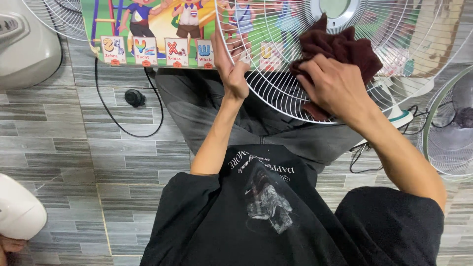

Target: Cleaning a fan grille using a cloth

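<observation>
We look down past our black printed T-shirt (266, 207) and grey trousers (207, 106) at a white wire fan grille (295, 93) that stands tilted over our lap. Our left hand (231, 69) sits at the grille's left rim, palm against the wires and fingers curled around the edge, so its grip is closed on the fan grille. Our right hand (332, 86) presses a dark maroon cloth (340, 47) against the face of the grille, just below the round hub (337, 10); the fingers are bunched over the cloth and hold it flat to the wires.

Behind the grille, a colourful children's alphabet mat (148, 29) lies on the grey tiled floor (74, 148). A black power cord (113, 118) loops across the tiles to a plug (134, 97) lying near our left knee. A white fan base (27, 44) shows at the upper left, with another grille beside it. At the right edge stands another fan with a green-rimmed grille (448, 128), well apart from our hands. A white rounded fan part (17, 209) lies at the lower left.
</observation>
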